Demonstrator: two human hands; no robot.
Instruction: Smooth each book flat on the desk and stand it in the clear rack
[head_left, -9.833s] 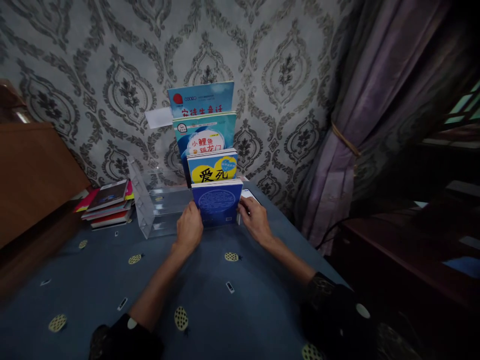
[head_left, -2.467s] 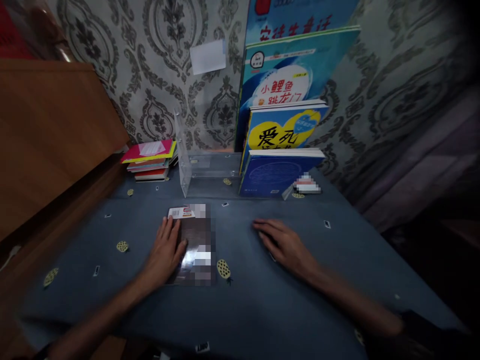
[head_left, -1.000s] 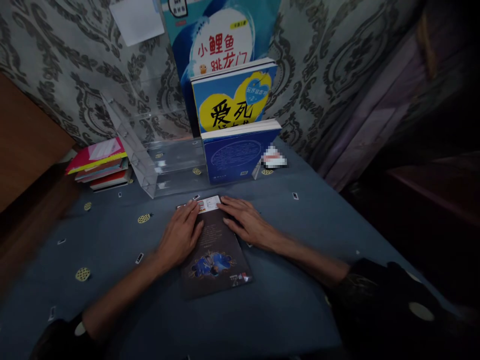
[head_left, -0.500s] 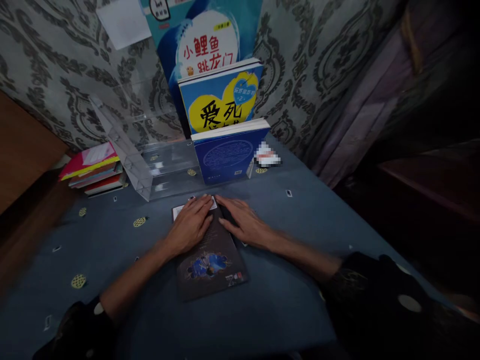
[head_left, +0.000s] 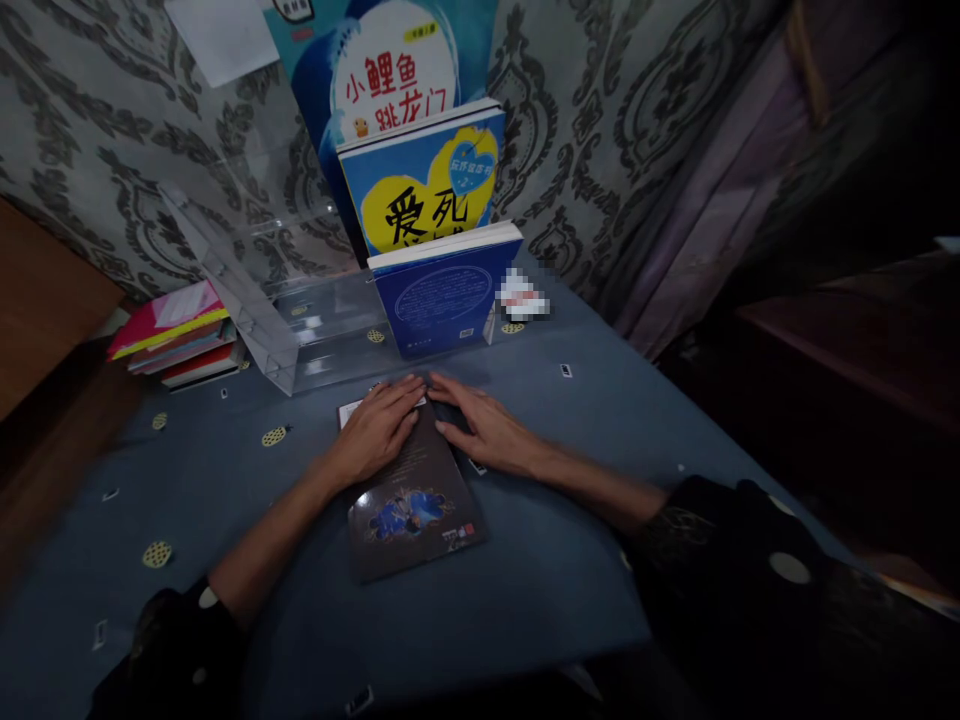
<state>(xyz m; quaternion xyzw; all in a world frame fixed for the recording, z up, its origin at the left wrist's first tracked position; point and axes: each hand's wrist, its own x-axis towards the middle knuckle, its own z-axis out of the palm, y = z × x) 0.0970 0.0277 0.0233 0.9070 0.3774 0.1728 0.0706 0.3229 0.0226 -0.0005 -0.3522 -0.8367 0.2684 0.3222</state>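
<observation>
A dark brown book (head_left: 416,515) with a blue picture and small printing lies flat on the table, its lower end towards me. My left hand (head_left: 380,428) rests flat across its upper part, fingers stretched out and pointing to the far edge. At the book's upper right edge is my right hand (head_left: 487,430), fingers extended and thumb apart, with the thumb tip by the cover. Whether the right fingertips press on the book or the table, I cannot tell. Neither hand is wrapped round anything.
Beyond the book, a clear acrylic stand (head_left: 262,335) holds a blue book (head_left: 442,305), a yellow-and-blue book (head_left: 424,190) and a teal book (head_left: 401,70). Stacked books (head_left: 184,335) are at left. A pixelated white item (head_left: 523,297) sits right of the stand. The patterned curtain (head_left: 570,140) hangs behind.
The view has shifted slightly, so most things appear a little higher and further left. Both hands keep nearly the same place at the brown book.
</observation>
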